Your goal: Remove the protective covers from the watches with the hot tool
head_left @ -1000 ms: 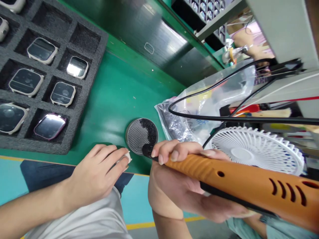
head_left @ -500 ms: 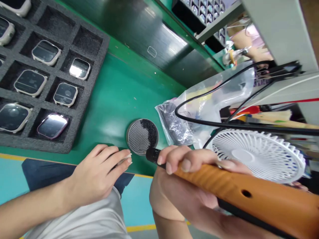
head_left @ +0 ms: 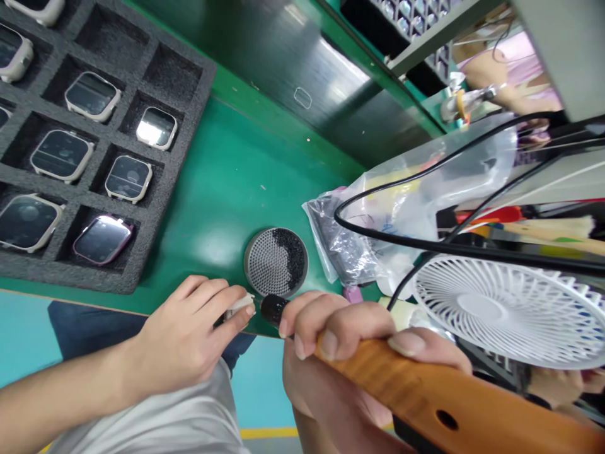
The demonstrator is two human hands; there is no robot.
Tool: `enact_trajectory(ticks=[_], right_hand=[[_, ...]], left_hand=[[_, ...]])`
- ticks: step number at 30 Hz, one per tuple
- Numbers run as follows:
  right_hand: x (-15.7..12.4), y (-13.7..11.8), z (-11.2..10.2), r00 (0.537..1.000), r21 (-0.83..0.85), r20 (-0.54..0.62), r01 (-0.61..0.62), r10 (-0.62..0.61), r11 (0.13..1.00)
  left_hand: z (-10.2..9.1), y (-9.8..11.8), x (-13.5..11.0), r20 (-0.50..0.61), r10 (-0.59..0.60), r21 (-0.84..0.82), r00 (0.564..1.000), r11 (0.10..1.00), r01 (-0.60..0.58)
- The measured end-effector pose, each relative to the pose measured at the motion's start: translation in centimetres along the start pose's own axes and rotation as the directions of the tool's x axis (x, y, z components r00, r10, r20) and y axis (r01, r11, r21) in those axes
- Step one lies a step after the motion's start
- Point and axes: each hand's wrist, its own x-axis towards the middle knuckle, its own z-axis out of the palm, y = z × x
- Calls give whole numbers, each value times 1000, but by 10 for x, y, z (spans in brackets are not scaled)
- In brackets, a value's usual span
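Observation:
My left hand (head_left: 193,331) is closed around a small pale watch case (head_left: 240,306), mostly hidden by the fingers, at the table's front edge. In my right hand (head_left: 338,325) is an orange electric screwdriver (head_left: 401,381) with a black nose. Its tip points left at the watch case and sits close to it; whether they touch I cannot tell. Just beyond the tip lies a round dish (head_left: 265,261) with a perforated grey plate and small black screws heaped on its right side. A dark foam tray (head_left: 137,277) on the left holds several watches in square pockets.
A clear plastic bag (head_left: 350,239) lies right of the dish, with a black cable (head_left: 387,232) looping over it. A white round fan (head_left: 486,309) stands at the right. Another person's arm (head_left: 515,88) shows at the upper right, near another tray (head_left: 416,25).
The screwdriver tip has moved left and slightly down, from the dish's edge to the watch case. More of the pale case shows between my left fingers. The view has shifted slightly.

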Motion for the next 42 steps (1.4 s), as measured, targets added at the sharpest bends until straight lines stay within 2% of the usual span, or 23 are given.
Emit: enact_trajectory(ticks=[4, 12, 17, 23, 26, 30, 34, 36, 39, 42], right_hand=[[1, 2, 2, 1000, -5, -1, 27, -27, 1000], [-2, 23, 1, 991, 20, 23, 132, -133, 991], [-1, 29, 0, 977, 31, 95, 188, -190, 982], [-3, 20, 8, 996, 25, 57, 66, -68, 997], [-3, 19, 7, 994, 47, 32, 105, -107, 993], [3, 19, 0, 996, 71, 40, 77, -80, 995], [11, 20, -3, 989, 87, -79, 130, -123, 988], [14, 24, -3, 986, 95, -106, 137, -126, 986], [15, 32, -6, 987, 111, -75, 149, -141, 983], [15, 37, -8, 989, 135, -57, 144, -137, 980]], left_hand=[[0, 1, -1, -1, -15, -10, 1000, 1000, 15], [3, 1, -2, -27, -41, -2, 999, 999, 41], [4, 0, -1, -47, -30, -7, 998, 1000, 30], [5, 0, -2, -49, -32, -22, 998, 999, 31], [6, 1, -2, -44, -34, -11, 998, 999, 34], [2, 1, -3, 10, -20, 44, 1000, 999, 20], [-3, 0, -3, 96, 30, 49, 995, 998, -35], [-4, -1, -3, 73, 20, 37, 997, 999, -23], [-1, -1, -3, -8, -5, 44, 1000, 999, 5], [0, 0, -3, -29, -16, 34, 999, 999, 17]])
